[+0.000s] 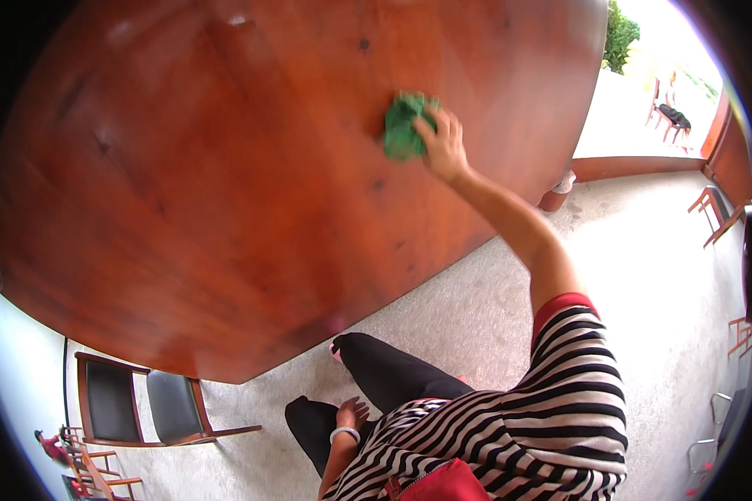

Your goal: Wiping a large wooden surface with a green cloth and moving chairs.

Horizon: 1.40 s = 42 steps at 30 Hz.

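Observation:
A green cloth [403, 128] lies bunched on the polished wooden tabletop [276, 188]. Stretched out over the wood, my right hand [445, 145] grips the cloth's right side and presses it against the surface. My left hand [352, 413], with a pale bracelet at the wrist, hangs low by my thigh, away from the table. Its fingers are loosely curled and slightly apart, with nothing visible in them. Dark knots and grain lines mark the reddish-brown wood.
A wooden chair with dark padding [144, 401] stands by the table's lower left edge. More chairs [714, 213] are along the right side. Beyond a low sill [639, 168], a person [672, 109] sits outdoors. Pale speckled floor [464, 313] surrounds my legs.

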Motion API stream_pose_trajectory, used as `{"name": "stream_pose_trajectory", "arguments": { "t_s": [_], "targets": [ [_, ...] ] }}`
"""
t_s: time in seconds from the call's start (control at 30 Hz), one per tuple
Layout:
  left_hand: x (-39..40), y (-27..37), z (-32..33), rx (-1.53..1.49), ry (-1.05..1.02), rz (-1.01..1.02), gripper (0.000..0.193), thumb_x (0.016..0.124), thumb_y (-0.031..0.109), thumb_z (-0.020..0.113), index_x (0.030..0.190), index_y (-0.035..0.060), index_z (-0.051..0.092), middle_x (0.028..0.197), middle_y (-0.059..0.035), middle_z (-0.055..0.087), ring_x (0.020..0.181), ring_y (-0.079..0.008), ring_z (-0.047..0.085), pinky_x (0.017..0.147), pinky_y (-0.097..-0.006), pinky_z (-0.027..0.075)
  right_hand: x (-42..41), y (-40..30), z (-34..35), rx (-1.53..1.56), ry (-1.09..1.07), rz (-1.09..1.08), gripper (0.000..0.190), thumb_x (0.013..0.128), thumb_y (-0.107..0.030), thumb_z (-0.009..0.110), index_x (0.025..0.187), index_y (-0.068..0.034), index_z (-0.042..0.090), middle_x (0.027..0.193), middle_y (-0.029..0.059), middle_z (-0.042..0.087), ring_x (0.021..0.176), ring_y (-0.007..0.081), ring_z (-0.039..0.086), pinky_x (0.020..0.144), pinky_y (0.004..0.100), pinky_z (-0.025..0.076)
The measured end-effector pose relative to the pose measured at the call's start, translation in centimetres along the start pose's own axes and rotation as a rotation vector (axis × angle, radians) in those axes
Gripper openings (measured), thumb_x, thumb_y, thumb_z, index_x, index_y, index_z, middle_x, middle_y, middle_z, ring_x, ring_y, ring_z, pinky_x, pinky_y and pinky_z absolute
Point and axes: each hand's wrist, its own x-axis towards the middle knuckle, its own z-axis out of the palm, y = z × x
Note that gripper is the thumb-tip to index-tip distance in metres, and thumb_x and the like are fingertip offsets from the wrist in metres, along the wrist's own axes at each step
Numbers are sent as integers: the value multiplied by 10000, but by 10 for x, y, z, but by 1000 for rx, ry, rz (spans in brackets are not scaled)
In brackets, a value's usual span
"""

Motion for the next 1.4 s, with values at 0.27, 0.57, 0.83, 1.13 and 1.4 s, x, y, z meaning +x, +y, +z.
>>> {"name": "stream_pose_trajectory", "arguments": {
  "t_s": [0.27, 0.57, 0.83, 1.13, 1.4],
  "targets": [
    [-15, 8, 12, 28, 13, -3, 441, 934, 261, 457, 1305, 23, 461, 1213, -222, 550, 1067, -369, 564, 903, -461, 463, -115, -39, 10, 148, -344, 266, 657, 600, -4, 728, 1204, -160, 524, 1316, 153, 393, 1224, 401, 381, 974, 496, 390],
    [-7, 7, 7, 54, -6, -41, 476, 922, 279, 489, 1313, 12, 443, 1215, -228, 527, 1064, -371, 543, 930, -471, 437, 128, -13, -49, 219, 204, 132, 615, 666, -21, 663, 1245, -194, 548, 1298, 116, 443, 1186, 380, 399, 1006, 461, 368],
    [8, -4, -14, 6, 37, -78, 447, 925, 242, 463, 1299, -3, 442, 1258, -258, 520, 1124, -402, 535, 942, -458, 446, 192, 1, -55, 204, 303, 336, 555, 792, -162, 610, 1331, -140, 478, 1359, 138, 402, 1266, 366, 356, 995, 505, 355],
    [-1, 1, -4, -29, 22, -46, 457, 915, 237, 480, 1304, 0, 442, 1253, -250, 519, 1095, -383, 548, 927, -461, 455, -18, 25, 40, 110, 347, 901, 621, 765, -192, 672, 1337, -99, 449, 1381, 179, 384, 1279, 384, 334, 1068, 447, 297],
    [-3, 14, 13, -11, 29, -75, 440, 919, 251, 484, 1289, 15, 466, 1207, -219, 556, 1053, -361, 571, 906, -451, 461, -129, 46, 109, 1222, 487, 2184, 263, 869, -236, 514, 610, -247, 472, 615, -1, 539, 517, 189, 552, 458, 351, 483]
  ]
}}
